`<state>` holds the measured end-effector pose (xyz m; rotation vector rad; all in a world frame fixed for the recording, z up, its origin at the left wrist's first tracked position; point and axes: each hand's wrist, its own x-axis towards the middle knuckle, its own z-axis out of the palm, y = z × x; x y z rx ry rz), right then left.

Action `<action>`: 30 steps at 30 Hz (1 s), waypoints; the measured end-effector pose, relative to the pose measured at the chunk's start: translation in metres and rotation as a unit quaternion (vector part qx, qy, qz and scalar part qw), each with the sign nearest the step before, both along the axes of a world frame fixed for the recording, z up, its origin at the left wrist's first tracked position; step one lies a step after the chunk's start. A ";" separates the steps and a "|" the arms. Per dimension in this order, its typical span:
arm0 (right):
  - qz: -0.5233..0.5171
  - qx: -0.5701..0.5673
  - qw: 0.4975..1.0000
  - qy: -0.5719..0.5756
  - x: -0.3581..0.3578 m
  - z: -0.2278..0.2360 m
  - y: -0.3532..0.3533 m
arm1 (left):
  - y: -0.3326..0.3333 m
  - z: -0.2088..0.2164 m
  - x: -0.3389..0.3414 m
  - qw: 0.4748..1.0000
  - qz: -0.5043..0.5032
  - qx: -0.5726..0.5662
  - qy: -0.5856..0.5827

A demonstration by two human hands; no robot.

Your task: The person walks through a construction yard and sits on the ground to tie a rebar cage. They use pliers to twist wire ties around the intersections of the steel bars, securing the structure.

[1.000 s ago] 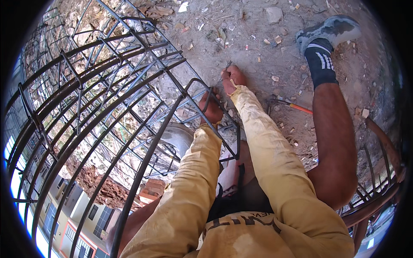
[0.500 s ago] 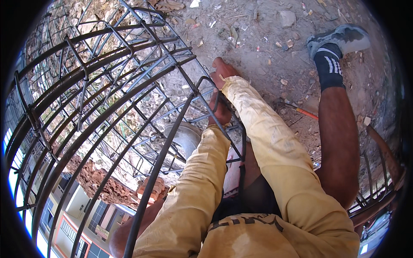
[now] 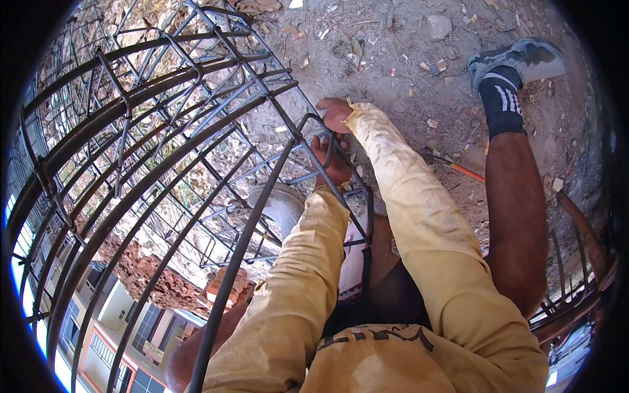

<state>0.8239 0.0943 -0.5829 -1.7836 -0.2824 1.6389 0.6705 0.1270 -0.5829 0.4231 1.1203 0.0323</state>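
Note:
A cage of tied steel bars (image 3: pixel 196 171) fills the left side, with long dark rods crossed by square bent stirrups. My left hand (image 3: pixel 334 165) is among the bars at the cage's near right end. Its fingers are curled about a bent steel bar (image 3: pixel 329 145), partly hidden by the rods in front. Just beyond it, outside the cage's edge, my right hand (image 3: pixel 337 116) is closed, back of the hand upward. One finger or the thumb points left toward the bars. Whatever it may pinch is hidden.
An orange-handled tool (image 3: pixel 466 172) lies on the dirt right of my right forearm. My shoe (image 3: pixel 517 60) rests on rubble-strewn ground at the far right; another grey shoe (image 3: pixel 280 204) shows behind the bars. Broken bricks (image 3: pixel 227 286) and rusty curved bars (image 3: pixel 585 226) flank me.
My right hand has turned at the wrist and dropped slightly toward me, its fingers now lower beside the bars. More of my left hand's fingers show. The cage has barely shifted.

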 end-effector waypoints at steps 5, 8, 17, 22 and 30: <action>0.011 0.084 0.987 -0.136 -0.028 -0.055 0.000 | 0.006 0.009 0.018 0.992 0.028 -0.111 0.060; 0.011 0.028 0.999 0.026 -0.016 -0.023 -0.002 | 0.015 0.005 0.012 0.991 0.006 -0.131 -0.001; 0.028 0.076 0.997 0.010 -0.005 -0.001 -0.007 | 0.015 -0.013 0.011 0.992 0.062 -0.109 0.020; -0.147 0.145 0.977 0.049 -0.003 -0.004 -0.041 | 0.002 -0.007 0.016 0.997 0.018 -0.072 0.039; -0.085 0.132 0.984 0.081 0.009 0.054 -0.056 | 0.003 -0.013 0.018 0.996 -0.082 -0.023 -0.036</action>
